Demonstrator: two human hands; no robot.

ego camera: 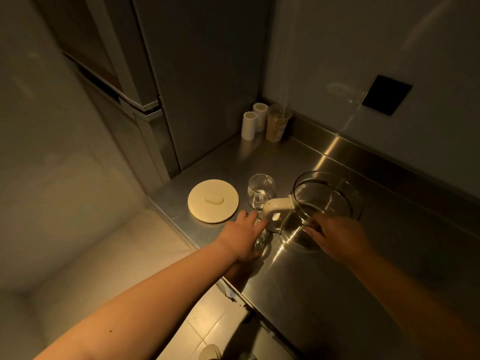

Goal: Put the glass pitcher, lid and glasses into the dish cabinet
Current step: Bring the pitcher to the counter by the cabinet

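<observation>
A clear glass pitcher (327, 196) with a cream handle (275, 207) stands on the steel counter (337, 281). Its round cream lid (213, 200) lies flat to the left. One glass (261, 190) stands upright between the lid and the pitcher. A second glass (262, 241) is near the counter's front edge, mostly hidden under my left hand (242, 237). That hand's fingers are stretched out, and their tips reach the pitcher's handle. My right hand (336, 237) rests with extended fingers against the pitcher's near wall, just below the rim.
Two white rolls (250, 126) and a plastic drink cup (278, 123) stand in the back corner. A tall grey fridge (145, 74) borders the counter on the left. A black plate (387, 94) is on the wall. Tiled floor (202, 326) lies below the counter edge.
</observation>
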